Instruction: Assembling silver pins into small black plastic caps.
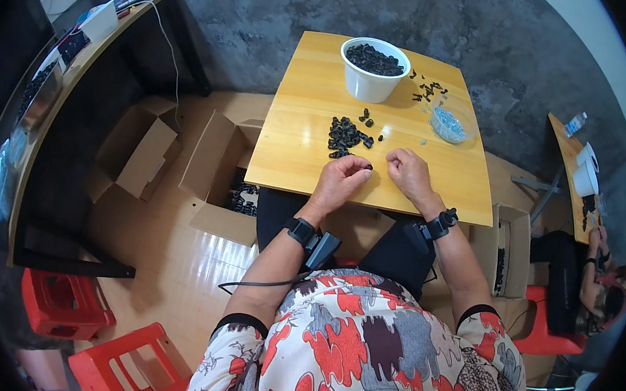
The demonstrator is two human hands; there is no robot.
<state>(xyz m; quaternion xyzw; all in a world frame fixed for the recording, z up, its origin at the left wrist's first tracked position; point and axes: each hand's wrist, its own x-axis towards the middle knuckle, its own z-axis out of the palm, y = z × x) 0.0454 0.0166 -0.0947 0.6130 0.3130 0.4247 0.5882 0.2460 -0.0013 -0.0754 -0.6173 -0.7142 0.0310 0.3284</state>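
Observation:
Over the near part of the wooden table, my left hand point(343, 181) is closed in a pinch on a small black part point(368, 167), whose tip shows at the fingertips. My right hand point(410, 176) is beside it, a short gap away, its fingers curled together; whatever they hold is hidden. Just beyond my left hand lies a loose pile of small black parts point(345, 135). A round clear bowl point(450, 138) of tiny light blue pieces stands beyond my right hand. Farther back is a white bucket point(371, 90) heaped with similar black parts.
Small dark bits point(430, 89) are scattered right of the bucket. An open cardboard box point(211, 156) with black parts sits on the floor left of the table point(288, 116); another box point(512, 253) is at right. Red stools point(132, 371) stand lower left. Another person works at far right.

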